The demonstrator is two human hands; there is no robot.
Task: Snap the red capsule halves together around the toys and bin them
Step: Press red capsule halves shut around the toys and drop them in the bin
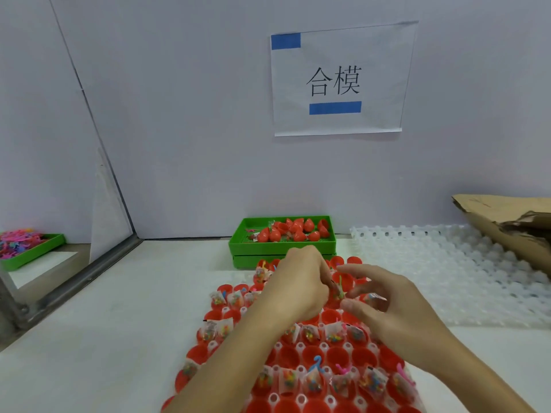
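Note:
Red capsule halves (340, 357) fill a white holder grid (301, 399) in front of me; many hold small clear bags of coloured toys (314, 381). My left hand (298, 283) is curled over the far middle of the grid, its fingertips pinching something small by a green toy piece (339, 283); what it holds is hidden. Just to the right hovers my right hand (384, 305), fingers spread and loosely bent, holding nothing I can see. Behind the grid, a green bin (281, 247) holds several closed red capsules (293, 231).
An empty white holder grid (447, 272) lies to the right, with torn cardboard (507, 222) over its far corner. A green tray of pink and purple toy pieces (26, 248) sits far left beyond a metal frame (74, 284). A paper sign (337, 81) hangs on the wall.

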